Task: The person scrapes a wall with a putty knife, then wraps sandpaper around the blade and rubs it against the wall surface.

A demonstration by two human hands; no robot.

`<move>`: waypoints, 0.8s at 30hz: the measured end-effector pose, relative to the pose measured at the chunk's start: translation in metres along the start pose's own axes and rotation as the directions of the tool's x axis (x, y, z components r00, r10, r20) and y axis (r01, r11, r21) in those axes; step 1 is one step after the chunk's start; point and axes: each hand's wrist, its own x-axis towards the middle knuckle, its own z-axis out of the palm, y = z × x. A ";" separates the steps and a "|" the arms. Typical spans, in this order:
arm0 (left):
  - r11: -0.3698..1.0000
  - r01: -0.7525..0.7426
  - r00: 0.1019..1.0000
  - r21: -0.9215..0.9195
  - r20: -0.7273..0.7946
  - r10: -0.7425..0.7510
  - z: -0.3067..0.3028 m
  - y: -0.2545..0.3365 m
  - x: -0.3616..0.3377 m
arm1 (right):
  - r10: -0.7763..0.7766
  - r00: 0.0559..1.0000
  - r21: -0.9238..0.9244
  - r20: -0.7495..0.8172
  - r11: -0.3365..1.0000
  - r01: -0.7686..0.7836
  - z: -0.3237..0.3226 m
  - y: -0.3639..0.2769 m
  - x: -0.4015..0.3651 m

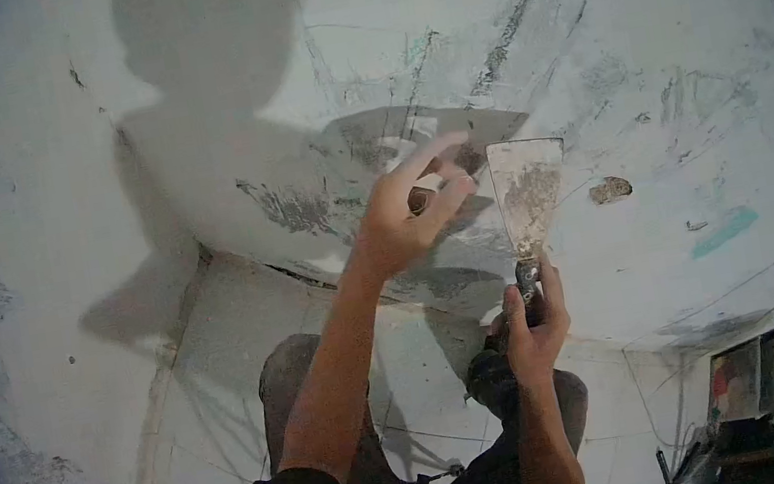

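My right hand (537, 335) grips the dark handle of a putty knife (528, 189). Its broad, stained blade points up in front of the wall (692, 123). Left of the blade, my left hand (399, 212) is raised with thumb and index finger apart, nothing showing between them. A dark hole in the wall appears behind its fingers. To the right of the blade, a rough brownish patch (611, 190) breaks the pale wall surface. Grey scuffs, cracks and chipped paint mark the wall around both hands.
A wall corner runs down on the left to the pale tiled floor (206, 412). My bent knees are below my hands. At the lower right stands a box (742, 383) among tools, with blue and red items and dark cables. Shadows cross the wall.
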 end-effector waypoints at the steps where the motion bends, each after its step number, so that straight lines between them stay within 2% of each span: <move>1: 0.999 -0.044 0.997 -0.021 -0.058 0.043 0.004 -0.001 0.001 | 0.028 0.998 0.010 0.050 1.000 -0.028 0.004 0.003 -0.001; 2: 0.998 -0.027 0.997 0.054 -0.068 0.031 0.002 0.000 0.002 | 0.121 0.992 0.024 0.043 0.992 -0.122 0.010 0.003 -0.004; 3: 0.998 -0.030 0.997 0.048 -0.071 0.033 0.000 0.002 0.001 | 0.117 0.992 0.017 0.043 0.993 -0.118 0.017 -0.003 -0.005; 5: 0.969 -0.095 0.983 0.228 -0.133 0.128 -0.003 0.004 0.002 | 0.195 0.974 0.123 0.111 0.970 -0.208 0.028 -0.016 -0.003; 6: 0.930 -0.202 0.963 0.307 -0.113 0.246 -0.007 0.001 0.005 | 0.190 0.974 0.102 0.124 0.974 -0.203 0.035 -0.025 0.001; 7: 0.932 -0.204 0.963 0.300 -0.112 0.247 -0.010 0.000 0.004 | 0.190 0.975 0.098 0.118 0.975 -0.201 0.039 -0.029 0.005; 9: 0.971 -0.100 0.974 0.217 -0.176 0.139 -0.015 0.007 0.002 | 0.164 0.966 0.084 0.198 0.979 -0.183 0.048 -0.033 0.018; 11: 0.966 -0.123 0.962 0.226 -0.210 0.172 -0.022 0.010 0.002 | 0.170 0.960 0.074 0.223 0.979 -0.190 0.056 -0.032 0.025; 13: 0.925 -0.074 0.958 0.374 -0.231 0.170 -0.026 0.011 0.005 | 0.176 0.947 0.013 0.268 0.982 -0.187 0.064 -0.025 0.033; 15: 0.903 -0.087 0.947 0.420 -0.246 0.205 -0.026 0.011 0.010 | 0.123 0.947 0.063 0.297 0.987 -0.148 0.072 -0.011 0.034; 17: 0.869 -0.119 0.953 0.480 -0.191 0.235 -0.025 0.013 0.012 | 0.100 0.940 0.244 0.326 0.952 -0.186 0.079 -0.006 0.032; 19: 0.880 -0.116 0.958 0.462 -0.182 0.222 -0.022 0.014 0.016 | 0.089 0.924 0.246 0.373 0.950 -0.191 0.079 -0.005 0.032; 21: 0.903 -0.097 0.958 0.418 -0.207 0.199 -0.022 0.018 0.017 | -0.046 0.927 0.193 0.371 0.981 -0.029 0.079 0.006 0.026; 22: 0.864 -0.170 0.929 0.475 -0.215 0.301 -0.024 0.018 0.020 | 0.002 0.949 0.193 0.314 0.979 -0.066 0.079 0.000 0.023; 23: 0.862 -0.178 0.926 0.476 -0.214 0.309 -0.026 0.023 0.019 | -0.006 0.950 0.195 0.313 0.979 -0.058 0.077 0.006 0.024; 24: 0.919 -0.102 0.958 0.382 -0.211 0.194 -0.029 0.032 0.018 | -0.193 0.944 0.100 0.268 0.980 0.172 0.077 0.012 0.028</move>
